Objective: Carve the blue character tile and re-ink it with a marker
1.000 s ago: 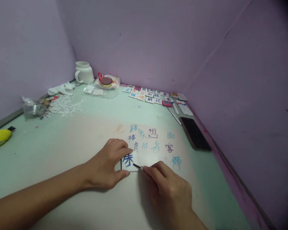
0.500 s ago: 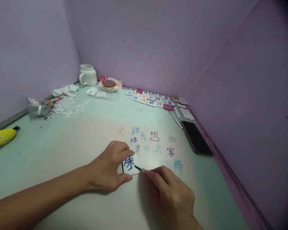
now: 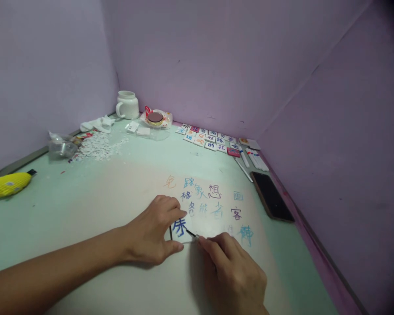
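Note:
Near the front middle lies a white square block (image 3: pixel 180 236), like a rubber eraser, with a blue character drawn on its face. My left hand (image 3: pixel 156 229) grips it, with the thumb and forefinger at opposite edges. A slim craft knife (image 3: pixel 192 234) is pinched in my right hand (image 3: pixel 236 264). Its dark tip meets the block's face just right of the blue character. My curled fingers hide most of the knife's handle. Colored characters are on the pale surface (image 3: pixel 213 191) beyond my hands.
At the back right are rows of lettered blocks (image 3: pixel 210 145), white markers (image 3: pixel 256 159) and a phone (image 3: pixel 272 197). White shavings (image 3: pixel 96 146), a bagged container (image 3: pixel 63 148), a white mug (image 3: pixel 128 105) and a yellow object (image 3: pixel 9 184) stand left. Purple walls enclose the table.
The view has shifted slightly, so everything sits a little further right and lower. Both hands keep their grip; the knife tip stays at the right of the blue character.

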Available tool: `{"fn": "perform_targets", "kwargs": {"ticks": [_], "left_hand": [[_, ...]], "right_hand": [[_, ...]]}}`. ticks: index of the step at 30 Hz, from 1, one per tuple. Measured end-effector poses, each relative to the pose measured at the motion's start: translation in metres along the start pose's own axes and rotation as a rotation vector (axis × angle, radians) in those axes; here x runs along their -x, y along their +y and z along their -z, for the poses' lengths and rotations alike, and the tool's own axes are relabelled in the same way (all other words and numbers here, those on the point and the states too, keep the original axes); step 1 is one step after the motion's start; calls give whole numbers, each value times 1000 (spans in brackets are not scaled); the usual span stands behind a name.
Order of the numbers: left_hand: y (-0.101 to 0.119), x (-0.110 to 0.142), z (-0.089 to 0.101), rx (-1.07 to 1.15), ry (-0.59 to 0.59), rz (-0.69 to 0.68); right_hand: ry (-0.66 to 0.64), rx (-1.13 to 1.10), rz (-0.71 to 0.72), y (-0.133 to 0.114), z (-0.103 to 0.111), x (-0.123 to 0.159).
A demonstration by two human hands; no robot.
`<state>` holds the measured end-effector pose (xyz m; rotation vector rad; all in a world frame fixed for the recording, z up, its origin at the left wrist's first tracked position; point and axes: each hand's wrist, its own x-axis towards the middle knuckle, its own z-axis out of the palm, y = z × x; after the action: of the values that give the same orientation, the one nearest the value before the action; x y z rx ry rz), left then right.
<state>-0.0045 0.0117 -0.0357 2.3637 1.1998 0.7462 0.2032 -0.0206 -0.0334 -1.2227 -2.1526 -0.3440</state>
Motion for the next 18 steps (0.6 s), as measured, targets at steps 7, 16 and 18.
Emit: {"fn": "perform_targets", "kwargs": {"ticks": [7,16,18], "left_hand": [[10,-4,11,-1,-69,45],[2,0,2,27,-19,23],[0,2,0,39,-1,25]], "right_hand": [[-25,9,-9,-3,-3,-3],[16,-29,6,-6,-6,-5],[16,-79,-14,-4,-10,-3]]}}
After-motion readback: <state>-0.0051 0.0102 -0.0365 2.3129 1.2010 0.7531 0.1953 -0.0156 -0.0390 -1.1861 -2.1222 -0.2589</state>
